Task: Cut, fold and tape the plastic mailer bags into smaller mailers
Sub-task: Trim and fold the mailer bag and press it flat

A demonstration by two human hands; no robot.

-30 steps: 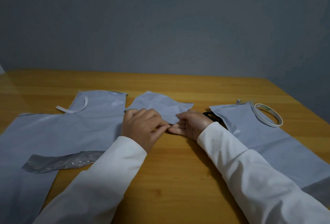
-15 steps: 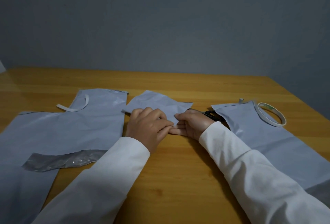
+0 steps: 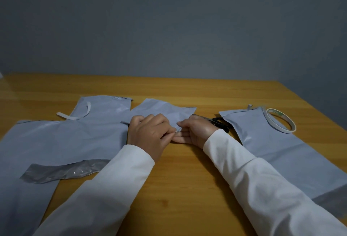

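On the wooden bench (image 3: 187,188), a small grey cut mailer piece (image 3: 161,111) lies near the middle, its far edge pointing toward the wall. Both hands meet at its near right corner. The left hand (image 3: 150,132) has its fingers curled, thumb and forefinger pinching the plastic edge; the right hand (image 3: 197,130) lies just beside it, fingers also closed on the same corner, fingertips touching those of the left. Both arms wear white sleeves (image 3: 262,188) that run back to the near edge.

Black-handled scissors (image 3: 216,121) lie directly behind the right hand, partly hidden by it, between the small piece and the right mailer bag (image 3: 277,151). That bag stretches from mid-bench toward the near right corner, its dark inner flap showing at the near end. A roll of double-sided tape (image 3: 281,123) rests on its far right corner, tilted, half on the bag and half on the wood.

On the left, a large cut mailer bag (image 3: 56,141) covers most of the left side up to the left edge, touching the small piece. A loose white strip (image 3: 75,115) curls on its far part, and a dark grey plastic strip (image 3: 62,172) lies across its near part.

Bare wood lies along the far edge by the grey wall (image 3: 169,29), and between the two sleeves at the near edge.
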